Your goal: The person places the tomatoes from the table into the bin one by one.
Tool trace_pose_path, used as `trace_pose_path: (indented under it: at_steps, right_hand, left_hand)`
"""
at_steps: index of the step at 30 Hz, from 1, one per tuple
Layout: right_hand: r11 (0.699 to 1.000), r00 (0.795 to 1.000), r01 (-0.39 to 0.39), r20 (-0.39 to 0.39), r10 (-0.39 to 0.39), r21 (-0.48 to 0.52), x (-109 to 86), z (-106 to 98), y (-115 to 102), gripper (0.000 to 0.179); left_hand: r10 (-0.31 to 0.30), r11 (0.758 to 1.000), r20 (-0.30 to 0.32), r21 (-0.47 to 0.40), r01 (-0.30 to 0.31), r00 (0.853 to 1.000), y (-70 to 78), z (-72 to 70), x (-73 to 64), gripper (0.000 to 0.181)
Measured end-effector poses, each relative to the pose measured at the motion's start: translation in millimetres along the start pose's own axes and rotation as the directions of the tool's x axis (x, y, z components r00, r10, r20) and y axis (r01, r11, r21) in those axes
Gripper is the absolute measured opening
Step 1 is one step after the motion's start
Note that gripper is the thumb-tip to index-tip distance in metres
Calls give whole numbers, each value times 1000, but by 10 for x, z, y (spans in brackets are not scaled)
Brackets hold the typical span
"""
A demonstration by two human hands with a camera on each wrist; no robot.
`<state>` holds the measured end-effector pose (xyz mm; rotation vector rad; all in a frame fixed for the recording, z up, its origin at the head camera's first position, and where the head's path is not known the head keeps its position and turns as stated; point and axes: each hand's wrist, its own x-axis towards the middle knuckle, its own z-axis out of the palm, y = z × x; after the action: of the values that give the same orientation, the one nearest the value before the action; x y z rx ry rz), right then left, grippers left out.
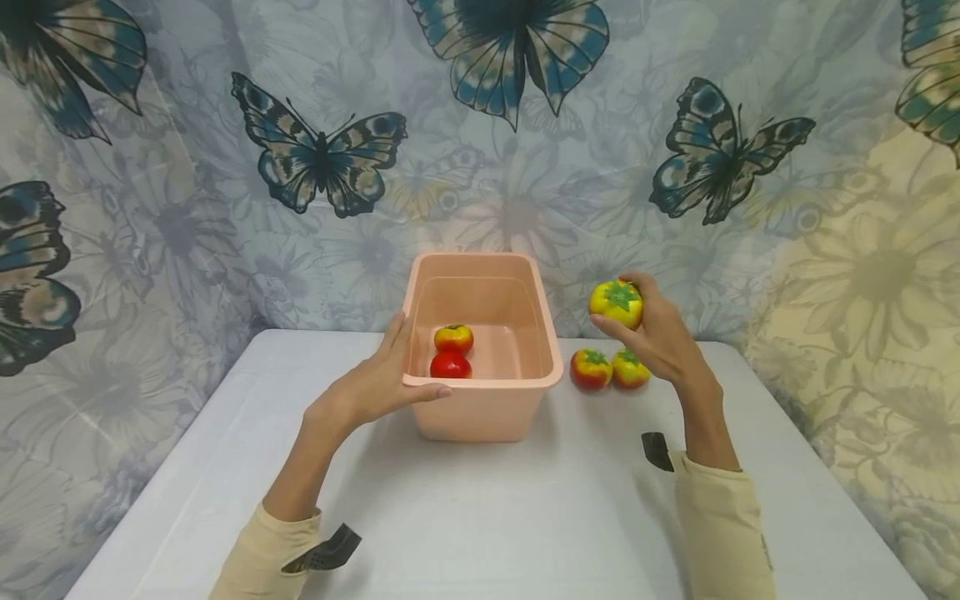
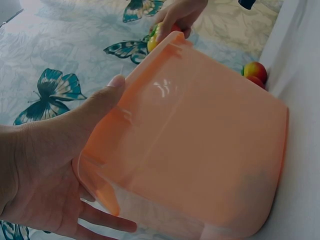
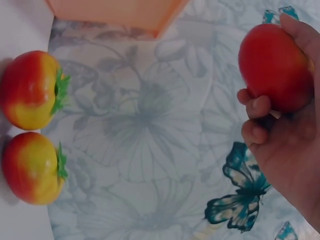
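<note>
A peach-coloured plastic tub [image 1: 488, 412] stands on the table with a yellow-red tomato [image 1: 453, 339] and a red one [image 1: 450, 365] inside. My left hand [image 1: 367, 387] holds its near left corner, thumb along the front rim and fingers against the left side. To the right of the tub, my right hand [image 1: 654, 333] grips another tomato [image 1: 615, 304] in the air, yellow with a green leafy top. Its red underside shows in the right wrist view. Below that hand, two more red-and-yellow tomatoes [image 1: 591, 369] [image 1: 630, 369] sit side by side on the table.
The white table [image 1: 480, 517] ends at a wall of butterfly-patterned cloth [image 1: 517, 192], which also runs along both sides. Dark strap pieces [image 1: 330, 550] stick out from the beige sleeves [image 1: 723, 525].
</note>
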<state>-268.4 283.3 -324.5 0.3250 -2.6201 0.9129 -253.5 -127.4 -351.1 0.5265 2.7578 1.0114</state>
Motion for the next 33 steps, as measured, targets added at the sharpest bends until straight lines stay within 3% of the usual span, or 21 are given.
trace_pose_path:
  at_steps: [7,11,19,30,33]
  right_hand:
    - [1000,1000,20,9,-20,21,28,68,-66,80]
    - [993,993,116,-7,-116,-7,51,128,-75,76]
    - [952,952,304,-21,-305,-19,80,302,-139,80]
    - [913,913,407,29,-408,39,97,576,-331,82]
    - [920,918,388,63,-391,63,94,570,-342,74]
  left_hand:
    - [-4,1000,-1,4,4,1000,12,-6,-5,138]
    - [7,1000,-10,5,-7,1000,16,-5,-6,138]
    - [-12,1000,1,8,12,1000,17,-4,-14,138]
    - [7,1000,-13,-6,-7,1000,10,-2,-5,136]
    - [21,1000,-19,-16,-21,1000,12,1,3,136]
